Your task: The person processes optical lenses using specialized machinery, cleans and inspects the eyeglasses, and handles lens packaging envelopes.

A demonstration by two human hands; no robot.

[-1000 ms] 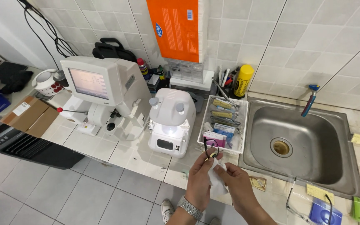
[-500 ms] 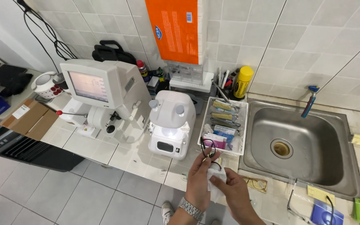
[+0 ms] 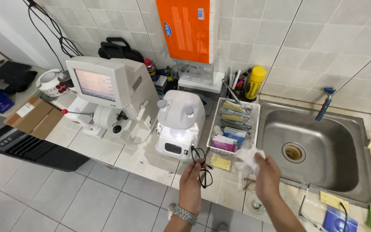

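Left grip [image 3: 191, 182] closed round black-framed glasses [image 3: 202, 167], held upright over worktop [image 3: 108, 148]. Right hand [image 3: 266, 174] pinches crumpled white tissue [image 3: 249, 157], palm down, apart from the glasses.

Orange pkg [image 3: 184, 28] on wall; pale screen [image 3: 94, 84] left; brown box [image 3: 33, 117] far left.

Optician's workshop: lens-measuring machine [image 3: 108, 92], steel sink [image 3: 312, 148], tiled counter [image 3: 104, 148]

left hand [image 3: 190, 185] gripping glasses [image 3: 201, 166], right hand [image 3: 266, 175] tissue [image 3: 247, 157]
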